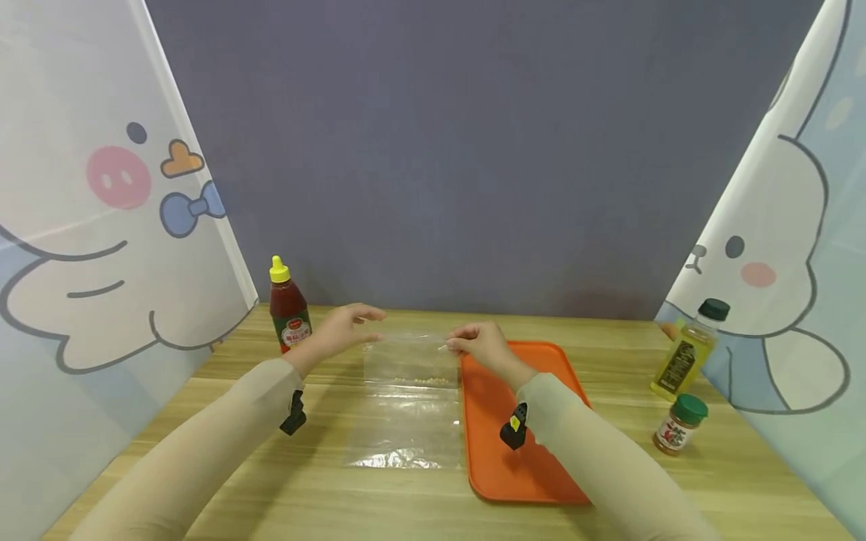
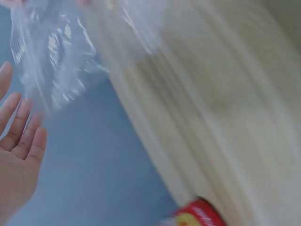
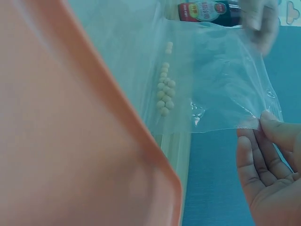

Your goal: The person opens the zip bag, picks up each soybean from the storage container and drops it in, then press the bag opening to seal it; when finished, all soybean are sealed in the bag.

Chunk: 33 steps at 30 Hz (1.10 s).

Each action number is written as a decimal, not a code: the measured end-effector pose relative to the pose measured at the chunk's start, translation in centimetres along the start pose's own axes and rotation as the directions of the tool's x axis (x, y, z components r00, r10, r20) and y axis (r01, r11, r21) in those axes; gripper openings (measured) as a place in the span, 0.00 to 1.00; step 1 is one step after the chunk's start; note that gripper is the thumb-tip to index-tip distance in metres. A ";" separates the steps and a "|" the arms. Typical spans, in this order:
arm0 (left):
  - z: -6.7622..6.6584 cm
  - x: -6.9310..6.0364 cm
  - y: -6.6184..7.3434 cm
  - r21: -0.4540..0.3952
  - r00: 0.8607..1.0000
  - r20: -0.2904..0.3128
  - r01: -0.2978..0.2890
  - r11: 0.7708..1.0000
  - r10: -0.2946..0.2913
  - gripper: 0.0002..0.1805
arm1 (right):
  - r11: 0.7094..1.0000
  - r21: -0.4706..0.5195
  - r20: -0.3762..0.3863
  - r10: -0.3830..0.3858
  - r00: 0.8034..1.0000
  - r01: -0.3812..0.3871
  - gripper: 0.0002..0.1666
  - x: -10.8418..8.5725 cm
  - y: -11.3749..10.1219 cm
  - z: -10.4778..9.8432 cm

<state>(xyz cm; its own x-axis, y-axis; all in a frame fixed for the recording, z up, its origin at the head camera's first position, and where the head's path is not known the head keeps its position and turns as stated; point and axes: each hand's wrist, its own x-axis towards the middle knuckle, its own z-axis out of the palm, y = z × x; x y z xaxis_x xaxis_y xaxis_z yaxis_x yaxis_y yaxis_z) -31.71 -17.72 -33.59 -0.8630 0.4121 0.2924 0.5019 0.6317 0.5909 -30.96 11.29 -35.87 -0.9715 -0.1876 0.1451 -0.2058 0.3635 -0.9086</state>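
Observation:
A clear plastic bag (image 1: 413,359) stands raised above the table, with several small pale round balls (image 3: 164,94) lying along its bottom. My right hand (image 1: 483,347) pinches the bag's upper right corner between thumb and fingers, as the right wrist view (image 3: 273,160) shows. My left hand (image 1: 341,329) is beside the upper left corner, its fingers extended and spread apart. In the left wrist view the left fingers (image 2: 21,127) are close to the bag (image 2: 56,56) and hold nothing. More clear plastic (image 1: 406,432) lies flat on the table in front; whether it joins the bag I cannot tell.
An orange tray (image 1: 487,481) lies under my right forearm. A red sauce bottle (image 1: 289,308) with a yellow cap stands behind my left hand. At right are an oil bottle (image 1: 686,353) and a green-lidded jar (image 1: 679,427). A grey panel (image 1: 433,165) closes off the back.

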 end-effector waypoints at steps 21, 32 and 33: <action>5.2 4.1 6.8 0.101 0.996 0.029 -0.082 0.992 0.080 0.09 | 0.997 0.069 0.124 0.027 0.992 -0.036 0.13 0.5 -2.3 -1.0; 6.0 4.2 6.4 0.154 0.990 0.027 -0.141 0.978 0.138 0.04 | 0.998 0.015 0.015 0.055 0.998 -0.055 0.10 0.1 -1.9 0.5; 6.1 4.1 6.3 0.166 0.989 0.029 -0.148 0.975 0.145 0.04 | 0.999 0.004 0.008 0.051 0.999 -0.051 0.10 0.0 -1.9 0.7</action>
<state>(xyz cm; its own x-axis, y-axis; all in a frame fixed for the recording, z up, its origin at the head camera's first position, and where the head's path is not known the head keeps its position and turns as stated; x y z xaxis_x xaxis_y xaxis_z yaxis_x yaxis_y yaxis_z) -31.72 -8.05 -33.24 -0.7790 0.5183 0.3529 0.6266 0.6638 0.4082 -30.50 10.00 -34.42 -0.9798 -0.1762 0.0949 -0.1552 0.3694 -0.9162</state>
